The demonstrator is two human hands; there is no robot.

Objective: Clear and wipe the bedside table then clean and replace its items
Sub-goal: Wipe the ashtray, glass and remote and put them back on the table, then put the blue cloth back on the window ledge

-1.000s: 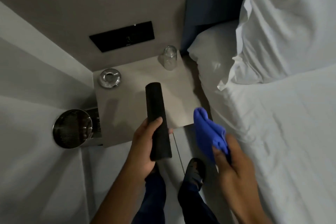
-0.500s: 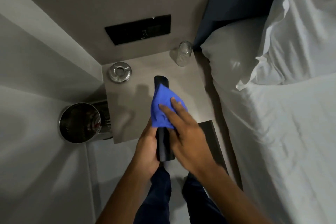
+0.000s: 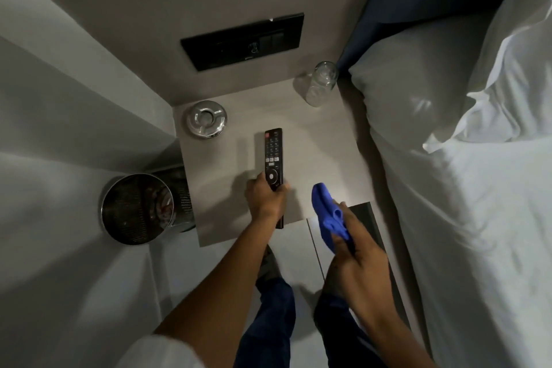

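The bedside table carries a round glass ashtray at its back left corner and an upturned glass at its back right. Between them, nearer the front, a remote seems to rest on it.

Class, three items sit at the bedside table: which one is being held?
The remote, gripped by the left hand; the ashtray and glass stand untouched.

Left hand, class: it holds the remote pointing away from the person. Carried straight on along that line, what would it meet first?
Probably nothing on the bedside table: beyond the remote in the left hand lies bare top, then the wall. Ashtray sits left, glass right.
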